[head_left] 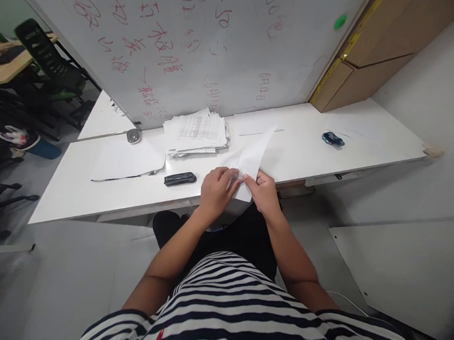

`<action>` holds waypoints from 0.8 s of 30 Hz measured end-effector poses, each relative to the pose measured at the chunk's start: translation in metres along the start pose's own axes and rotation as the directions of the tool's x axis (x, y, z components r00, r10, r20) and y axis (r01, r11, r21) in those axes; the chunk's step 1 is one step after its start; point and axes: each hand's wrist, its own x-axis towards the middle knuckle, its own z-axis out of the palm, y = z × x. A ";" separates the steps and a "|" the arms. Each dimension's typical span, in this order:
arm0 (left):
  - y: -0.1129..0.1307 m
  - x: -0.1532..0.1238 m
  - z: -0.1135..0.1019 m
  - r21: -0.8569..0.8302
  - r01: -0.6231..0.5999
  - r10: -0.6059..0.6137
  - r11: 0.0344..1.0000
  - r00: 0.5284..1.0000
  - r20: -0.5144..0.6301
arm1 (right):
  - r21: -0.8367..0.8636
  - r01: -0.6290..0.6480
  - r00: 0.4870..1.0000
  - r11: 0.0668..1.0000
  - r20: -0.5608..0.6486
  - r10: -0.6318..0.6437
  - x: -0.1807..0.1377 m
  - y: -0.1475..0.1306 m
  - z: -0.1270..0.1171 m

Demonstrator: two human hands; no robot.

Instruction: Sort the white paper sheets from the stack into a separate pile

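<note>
A white sheet of paper [256, 154] is held at the front edge of the white table, bent or folded so that one corner points up and away. My left hand [216, 191] pinches its near left part, fingers curled and thumb against the paper. From the other side, my right hand [263, 192] grips the sheet with the thumb on top and the fingers partly hidden behind it. Both thumbs come close together near the paper's lower middle. Just left of my left hand lies a black stapler-like object [180, 178]. Behind the hands sits a stack of printed papers [198, 129].
Across the back of the table [290, 156] stands a whiteboard [239, 51] with red writing. Cardboard boxes [369, 55] are at the back right. A dark crumpled item [333, 139] lies right, a small grey device [133, 135] left. An office chair [48, 56] stands far left.
</note>
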 end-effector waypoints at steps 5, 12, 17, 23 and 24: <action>0.000 -0.006 -0.007 -0.009 -0.137 0.137 0.991 0.983 0.120 | 0.096 -0.027 0.999 0.995 -0.037 0.031 0.002 0.006 0.000; -0.001 -0.008 -0.009 -0.088 -0.116 0.124 0.989 0.988 0.090 | 0.199 -0.040 0.999 0.979 0.026 0.035 0.000 -0.001 -0.004; 0.000 -0.010 -0.005 -0.154 -0.097 0.107 0.983 0.993 0.056 | 0.241 -0.090 0.995 0.966 0.064 0.076 -0.004 -0.006 -0.003; 0.004 -0.011 -0.002 -0.237 0.022 -0.024 0.971 1.000 -0.005 | 0.036 0.043 0.996 0.998 0.076 -0.045 -0.016 -0.015 0.001; 0.005 -0.011 -0.002 -0.251 0.037 -0.042 0.967 0.999 -0.013 | -0.016 0.072 0.995 0.997 0.071 -0.071 -0.018 -0.017 0.003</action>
